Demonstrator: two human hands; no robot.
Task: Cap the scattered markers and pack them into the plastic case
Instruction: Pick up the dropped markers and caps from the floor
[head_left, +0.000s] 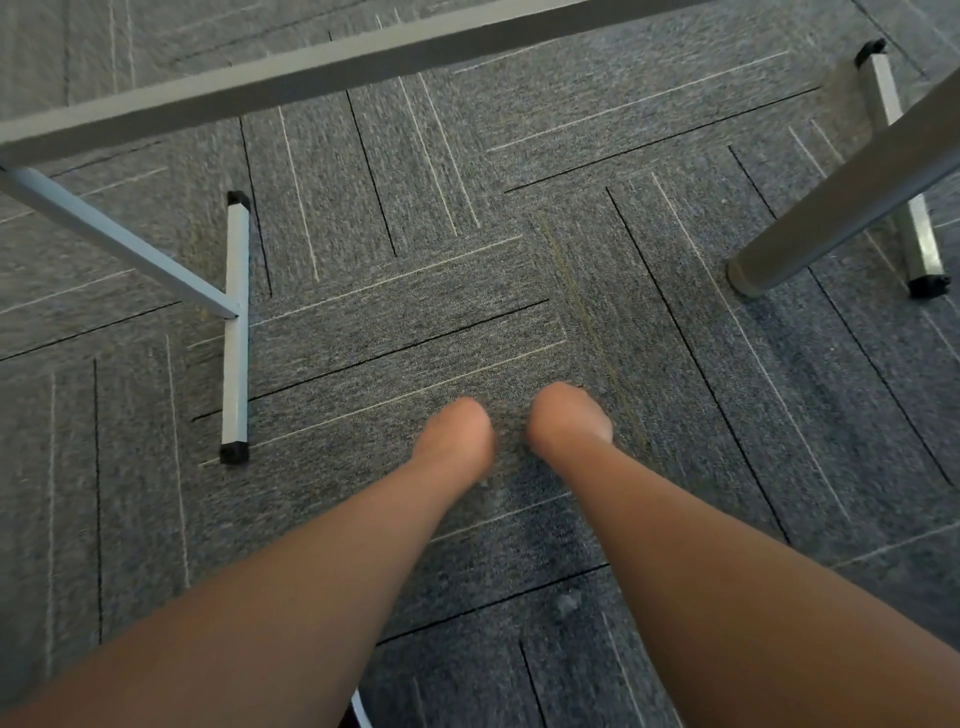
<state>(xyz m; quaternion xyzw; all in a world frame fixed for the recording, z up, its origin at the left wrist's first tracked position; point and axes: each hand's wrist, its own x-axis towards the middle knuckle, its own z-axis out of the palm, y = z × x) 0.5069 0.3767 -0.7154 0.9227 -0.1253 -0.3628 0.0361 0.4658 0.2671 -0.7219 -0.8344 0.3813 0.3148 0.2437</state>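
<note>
Over grey carpet (415, 218): left hand (457, 436), right hand (569, 421) (both blurred), table leg (235, 343) nearby.

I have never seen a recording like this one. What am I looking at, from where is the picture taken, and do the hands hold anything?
There is no machine here: a person wears one wide-angle camera on the head, looking down along both bare forearms. The left hand and the right hand reach side by side toward grey carpet tiles with thin light and dark lines. Both hands are blurred and their fingers are hidden, so I cannot tell whether they hold anything. On the carpet stand a pale square-tube metal foot with black end caps, at left, and a round grey metal leg, at right. No marker and no plastic case shows here.
</note>
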